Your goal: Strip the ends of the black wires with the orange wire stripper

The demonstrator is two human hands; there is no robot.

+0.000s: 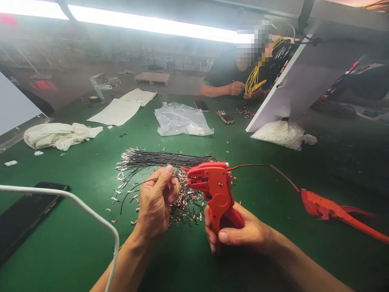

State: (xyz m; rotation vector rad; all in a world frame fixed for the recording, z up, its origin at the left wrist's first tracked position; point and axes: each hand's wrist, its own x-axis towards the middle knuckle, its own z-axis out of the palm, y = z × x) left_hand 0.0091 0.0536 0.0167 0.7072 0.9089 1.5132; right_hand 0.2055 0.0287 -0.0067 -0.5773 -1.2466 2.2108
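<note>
My right hand [240, 231] grips the handles of an orange wire stripper [214, 190], jaws pointing left. Pinched between the thumb and fingers of my left hand [156, 198] is a thin black wire [130, 190], its end held at the stripper's jaws. Just behind both hands lies a bundle of black wires [158, 159] with bare metal ends. Under the stripper, a heap of short cut insulation bits and copper scraps [185, 202] covers the green table [75, 243].
A second orange tool [337, 213] with a red wire lies right. A black phone [27, 215] and a white cable [91, 215] sit left. Farther back are a white cloth [57, 136], paper sheets, plastic bags [180, 119], a white board [291, 81], and a seated person handling yellow wires [253, 81].
</note>
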